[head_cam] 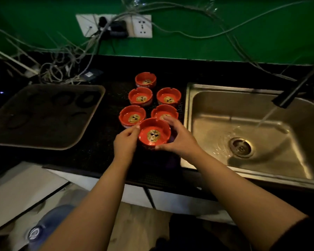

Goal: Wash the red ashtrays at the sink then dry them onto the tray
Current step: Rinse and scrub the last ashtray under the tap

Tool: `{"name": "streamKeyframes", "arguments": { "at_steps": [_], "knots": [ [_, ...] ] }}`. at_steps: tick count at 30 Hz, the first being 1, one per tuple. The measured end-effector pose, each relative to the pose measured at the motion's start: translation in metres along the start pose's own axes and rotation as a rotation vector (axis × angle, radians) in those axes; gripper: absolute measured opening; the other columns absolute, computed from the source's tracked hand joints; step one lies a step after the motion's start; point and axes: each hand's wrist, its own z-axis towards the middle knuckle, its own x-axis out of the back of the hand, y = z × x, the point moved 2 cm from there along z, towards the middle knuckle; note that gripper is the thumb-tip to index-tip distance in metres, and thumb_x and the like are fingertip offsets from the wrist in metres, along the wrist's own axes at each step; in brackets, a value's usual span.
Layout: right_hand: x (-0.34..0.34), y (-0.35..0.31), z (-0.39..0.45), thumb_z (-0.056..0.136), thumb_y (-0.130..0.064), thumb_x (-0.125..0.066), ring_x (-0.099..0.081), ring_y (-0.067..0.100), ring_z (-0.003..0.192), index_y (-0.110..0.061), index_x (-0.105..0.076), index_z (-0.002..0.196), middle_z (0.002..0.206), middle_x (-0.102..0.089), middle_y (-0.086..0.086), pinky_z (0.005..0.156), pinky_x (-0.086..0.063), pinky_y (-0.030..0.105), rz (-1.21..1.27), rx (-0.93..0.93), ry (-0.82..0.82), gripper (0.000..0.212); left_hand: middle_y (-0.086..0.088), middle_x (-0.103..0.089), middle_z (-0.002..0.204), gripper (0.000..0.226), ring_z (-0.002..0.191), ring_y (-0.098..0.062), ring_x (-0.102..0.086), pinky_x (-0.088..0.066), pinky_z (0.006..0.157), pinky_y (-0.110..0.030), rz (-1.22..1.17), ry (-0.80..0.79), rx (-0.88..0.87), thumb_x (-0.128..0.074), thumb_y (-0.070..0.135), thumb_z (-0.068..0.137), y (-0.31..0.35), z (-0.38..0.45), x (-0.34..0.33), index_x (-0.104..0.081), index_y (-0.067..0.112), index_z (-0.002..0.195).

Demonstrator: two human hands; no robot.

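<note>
Ashtrays: six on the counter, none on the tray [43, 115]. My left hand [125, 142] and right hand [178, 140] clasp the nearest ashtray [154, 133]; sink [216, 109] water runs, washing unstarted.

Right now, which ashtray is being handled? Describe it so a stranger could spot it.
Start at the steel sink on the right; a cluster of six round red ashtrays sits on the black counter just left of it. It is the nearest ashtray, the only one with the left hand and right hand around its rim.
</note>
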Motion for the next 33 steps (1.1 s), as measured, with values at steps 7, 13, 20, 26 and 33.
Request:
{"name": "streamKeyframes", "arguments": {
  "at_steps": [7, 13, 20, 26, 33],
  "knots": [
    [-0.066, -0.015, 0.028, 0.052, -0.027, -0.094, -0.043, 0.002, 0.120, -0.028, -0.038, 0.139, 0.128, -0.051, -0.013, 0.097, -0.033, 0.015, -0.090, 0.060, -0.114, 0.104, 0.005, -0.072, 0.106, 0.026, 0.101, -0.011, -0.065, -0.051, 0.097, -0.038, 0.017, 0.169, 0.071, -0.059, 0.035, 0.092, -0.025, 0.014, 0.060, -0.071, 0.024, 0.113],
    [-0.090, -0.013, 0.040, 0.053, -0.020, -0.093, -0.045, -0.001, 0.116, -0.025, -0.037, 0.140, 0.128, -0.053, -0.011, 0.088, -0.031, 0.002, -0.127, 0.056, -0.169, 0.104, 0.004, -0.070, 0.111, 0.028, 0.097, -0.008, -0.062, -0.047, 0.082, -0.022, 0.106, 0.228, 0.088, -0.057, 0.033, 0.094, -0.041, 0.025, 0.076, -0.069, 0.023, 0.117],
    [-0.099, -0.005, 0.043, 0.054, -0.023, -0.093, -0.044, 0.011, 0.127, -0.025, -0.035, 0.142, 0.137, -0.051, -0.005, 0.098, -0.032, 0.019, -0.180, 0.039, -0.149, 0.106, -0.002, -0.069, 0.115, 0.030, 0.098, -0.014, -0.062, -0.048, 0.081, -0.026, 0.223, 0.269, 0.114, -0.055, 0.030, 0.096, -0.044, 0.031, 0.074, -0.067, 0.019, 0.121],
    [-0.093, -0.002, 0.039, 0.064, -0.025, -0.088, -0.041, 0.013, 0.131, -0.021, -0.038, 0.143, 0.142, -0.046, -0.002, 0.108, -0.034, 0.026, -0.219, 0.103, -0.146, 0.094, -0.007, -0.062, 0.127, 0.038, 0.114, -0.025, -0.059, -0.049, 0.097, -0.040, 0.416, 0.260, 0.041, -0.052, 0.024, 0.096, -0.032, 0.026, 0.066, -0.057, 0.017, 0.132],
    [-0.026, 0.015, 0.019, 0.080, -0.020, -0.075, -0.044, 0.020, 0.127, -0.019, -0.053, 0.134, 0.133, -0.054, 0.001, 0.103, -0.025, 0.017, -0.371, 0.094, 0.099, 0.058, -0.003, -0.052, 0.135, 0.033, 0.127, -0.027, -0.041, -0.032, 0.108, -0.049, 0.813, 0.201, -0.312, -0.054, 0.022, 0.086, 0.002, 0.009, 0.018, -0.066, 0.022, 0.117]
  ]
}}
